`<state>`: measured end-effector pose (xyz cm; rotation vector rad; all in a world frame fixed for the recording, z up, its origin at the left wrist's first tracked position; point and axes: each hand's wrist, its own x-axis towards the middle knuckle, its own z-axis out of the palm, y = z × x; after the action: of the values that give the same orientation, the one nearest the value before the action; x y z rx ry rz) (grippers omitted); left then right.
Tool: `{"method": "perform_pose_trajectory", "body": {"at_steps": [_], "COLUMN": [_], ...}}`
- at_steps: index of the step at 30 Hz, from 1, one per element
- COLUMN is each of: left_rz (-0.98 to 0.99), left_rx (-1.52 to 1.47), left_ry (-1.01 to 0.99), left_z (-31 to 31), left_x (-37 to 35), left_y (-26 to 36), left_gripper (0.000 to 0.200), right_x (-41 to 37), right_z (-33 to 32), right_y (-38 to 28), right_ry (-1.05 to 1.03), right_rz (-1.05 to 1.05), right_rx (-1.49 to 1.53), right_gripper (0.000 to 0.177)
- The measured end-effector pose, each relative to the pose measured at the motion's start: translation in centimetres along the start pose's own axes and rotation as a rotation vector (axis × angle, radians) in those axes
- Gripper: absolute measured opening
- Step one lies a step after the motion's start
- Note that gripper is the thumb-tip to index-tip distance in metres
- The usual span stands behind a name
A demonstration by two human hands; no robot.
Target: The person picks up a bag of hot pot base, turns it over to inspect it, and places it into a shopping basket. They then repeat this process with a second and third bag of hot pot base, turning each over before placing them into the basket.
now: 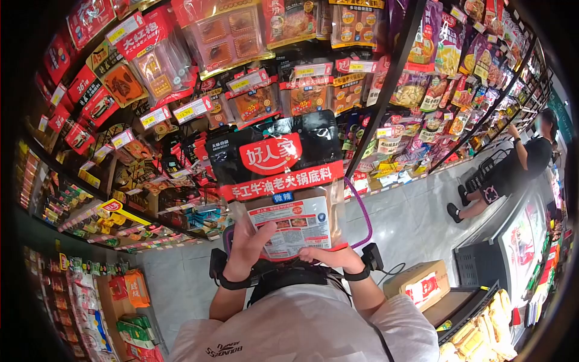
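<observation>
Together, left hand (242,253) and right hand (336,257) hold a flat black-and-red plastic pouch (286,192) — fingers (312,254) clamped on its lower end.

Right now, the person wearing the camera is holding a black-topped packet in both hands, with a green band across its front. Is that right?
Not quite: the band across the front of the packet is red, as the head view shows. The rest is right: its top is black, and the left hand and right hand both hold it.
</observation>
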<state>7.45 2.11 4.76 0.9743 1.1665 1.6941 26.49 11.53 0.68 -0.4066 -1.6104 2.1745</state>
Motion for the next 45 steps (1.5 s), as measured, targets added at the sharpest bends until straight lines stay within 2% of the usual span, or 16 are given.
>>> {"method": "perform_pose_trajectory", "body": {"at_steps": [3, 6, 9, 12, 21, 27, 33, 36, 45], "left_rz": [0.025, 0.025, -0.005, -0.013, 0.078, 0.036, 0.051, 0.047, 0.052], "left_rx": [0.021, 0.001, -0.012, -0.011, 0.017, -0.029, -0.022, -0.022, -0.028], "left_ry": [-0.013, -0.002, -0.010, -0.007, -0.042, -0.012, -0.017, -0.008, -0.040], "left_z": [0.1, 0.2, 0.2, 0.3, -0.1, -0.1, -0.1, -0.1, 0.0], "left_x": [0.2, 0.3, 0.4, 0.2, -0.2, -0.7, -0.9, -1.1, -1.4], "left_y": [-0.1, -0.2, -0.1, 0.2, 0.4, -0.1, -0.1, -0.2, 0.2], "left_gripper": [0.043, 0.043, 0.040, 0.037, 0.039, 0.040, 0.041, 0.042, 0.043], "right_x": [0.0, 0.3, 0.1, 0.5, 0.6, 0.6, 0.7, 0.9, 0.7], "right_z": [0.2, 0.0, 0.4, 0.5, 1.0, 1.7, 1.9, 1.5, 2.6], "right_y": [-0.3, 0.8, 0.5, 1.3, 1.1, 0.6, 0.7, 1.3, -0.6], "right_ry": [0.036, -0.002, 0.066, 0.075, 0.043, 0.051, 0.096, 0.062, 0.075], "right_rz": [0.041, -0.042, -0.123, -0.410, -0.211, -0.248, -0.281, -0.303, -0.213], "right_rx": [0.016, 0.022, -0.053, -0.222, -0.186, -0.202, -0.100, -0.183, -0.159], "right_gripper": [0.048, 0.048, 0.051, 0.054, 0.050, 0.046, 0.051, 0.052, 0.042]}}
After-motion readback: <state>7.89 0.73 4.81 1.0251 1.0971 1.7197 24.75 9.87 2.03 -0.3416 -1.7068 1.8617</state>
